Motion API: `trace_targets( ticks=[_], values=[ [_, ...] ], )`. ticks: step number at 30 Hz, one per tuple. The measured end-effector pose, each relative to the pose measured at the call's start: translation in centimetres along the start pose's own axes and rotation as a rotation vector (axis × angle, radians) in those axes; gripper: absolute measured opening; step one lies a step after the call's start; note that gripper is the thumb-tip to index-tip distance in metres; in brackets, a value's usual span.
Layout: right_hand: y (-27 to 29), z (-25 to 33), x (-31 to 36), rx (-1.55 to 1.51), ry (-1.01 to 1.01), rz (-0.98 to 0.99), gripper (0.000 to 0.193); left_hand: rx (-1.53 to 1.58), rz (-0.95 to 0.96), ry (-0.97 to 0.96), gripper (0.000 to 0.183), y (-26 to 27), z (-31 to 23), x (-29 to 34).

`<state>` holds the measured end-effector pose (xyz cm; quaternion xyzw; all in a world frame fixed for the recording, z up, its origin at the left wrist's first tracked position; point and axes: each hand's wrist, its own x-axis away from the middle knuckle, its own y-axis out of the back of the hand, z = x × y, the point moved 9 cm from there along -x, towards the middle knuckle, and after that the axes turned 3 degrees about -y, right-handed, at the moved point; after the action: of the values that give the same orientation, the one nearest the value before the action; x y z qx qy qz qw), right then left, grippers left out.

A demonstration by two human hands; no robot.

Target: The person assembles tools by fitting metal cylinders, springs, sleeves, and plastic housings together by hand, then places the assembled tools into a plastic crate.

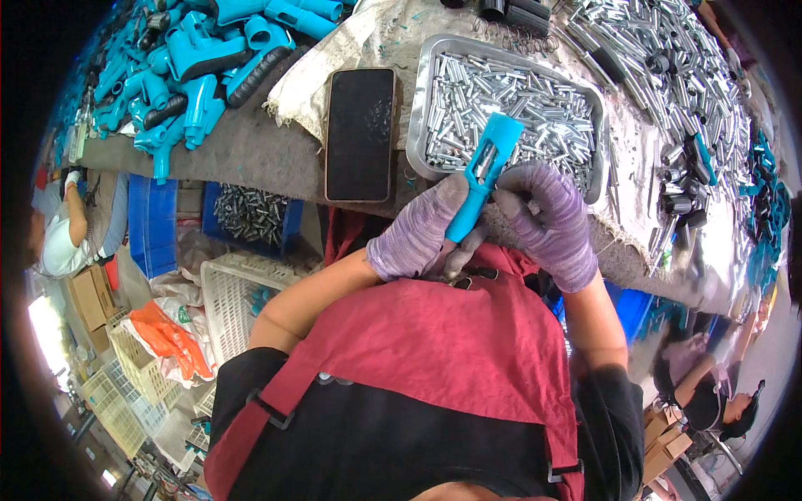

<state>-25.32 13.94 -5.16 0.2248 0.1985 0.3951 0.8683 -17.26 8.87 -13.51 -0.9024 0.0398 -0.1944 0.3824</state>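
Both my hands wear purple knit gloves. My left hand grips the lower shaft of a long blue plastic handle part, held upright over the bench edge. My right hand pinches the same part from the right, fingertips near its open upper end, where a small metal piece shows inside. Just behind the hands stands a metal tray filled with several small silver metal tubes.
A black phone lies face up left of the tray. Blue plastic housings are piled at the far left, loose metal parts at the right. Crates and boxes stand below the bench. Other people sit at both sides.
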Motion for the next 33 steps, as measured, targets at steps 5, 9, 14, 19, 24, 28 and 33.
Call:
trace_targets(
  ticks=[5, 9, 14, 19, 24, 28, 33],
  values=[
    [-0.7, -2.1, 1.0, -0.258, -0.171, 0.047, 0.014, 0.051, -0.019, 0.011, 0.055, 0.0, 0.4, 0.6],
    [-3.1, -3.6, 2.5, -0.99, -0.473, 0.107, 0.025, -0.148, 0.061, 0.082, 0.047, -1.2, -0.7, 0.7],
    [-2.9, -3.0, 2.9, -0.985, -0.534, 0.143, 0.046, -0.333, 0.173, 0.193, 0.048, -0.8, 0.4, 0.8],
    [-3.2, -2.6, 4.2, -0.787, -0.442, 0.386, 0.049, -0.608, 0.321, 0.04, 0.055, -2.0, -0.3, 0.5],
    [-0.7, -1.9, 3.4, -0.603, -0.324, 0.013, 0.038, -0.473, 0.222, -0.002, 0.072, -2.5, -1.5, -0.3],
    [-1.2, -2.3, 2.3, -0.69, -0.403, -0.013, 0.037, -0.544, 0.135, -0.129, 0.058, -1.7, -3.0, 0.6],
    [0.9, -4.0, -1.5, 0.138, -0.244, 0.051, 0.023, -0.627, -0.236, -0.329, 0.051, 3.3, -5.5, 3.1]
  ],
)
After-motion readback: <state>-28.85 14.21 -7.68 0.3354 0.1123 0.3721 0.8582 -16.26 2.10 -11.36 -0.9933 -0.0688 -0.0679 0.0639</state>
